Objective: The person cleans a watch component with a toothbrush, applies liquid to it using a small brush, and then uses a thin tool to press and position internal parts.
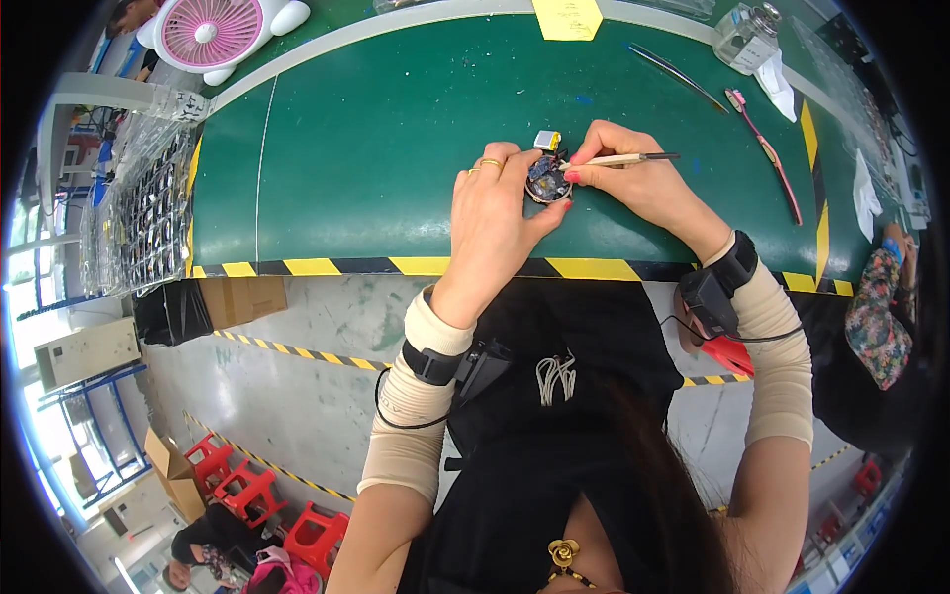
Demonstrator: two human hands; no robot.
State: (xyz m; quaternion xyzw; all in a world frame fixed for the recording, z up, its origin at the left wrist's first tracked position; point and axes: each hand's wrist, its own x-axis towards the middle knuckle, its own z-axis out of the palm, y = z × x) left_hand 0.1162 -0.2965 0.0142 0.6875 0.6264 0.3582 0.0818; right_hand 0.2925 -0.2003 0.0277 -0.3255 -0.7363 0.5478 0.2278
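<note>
A small round electronic assembly (pixel 547 182) with a dark circuit board inside lies between my hands at the middle of the green bench. My left hand (pixel 495 203) grips it by the rim, thumb below and fingers above. Just beyond its far edge is a small silver battery (pixel 546 141) with a yellow end, close to thin wires. In my right hand (pixel 633 178) is a slim stick-like tool (pixel 625 158) with a pale shaft and dark end, pinched between thumb and fingers. Its tip points into the assembly; my fingers partly hide the contact.
On the bench's right lie a pink toothbrush (pixel 767 153) and tweezers (pixel 678 77), near a clear bottle (pixel 746 40). A yellow note (pixel 568 18) is at the far edge. Plastic trays of parts (pixel 139 198) stand left, beside a pink fan (pixel 208 32). A co-worker's sleeve (pixel 879 317) shows at right.
</note>
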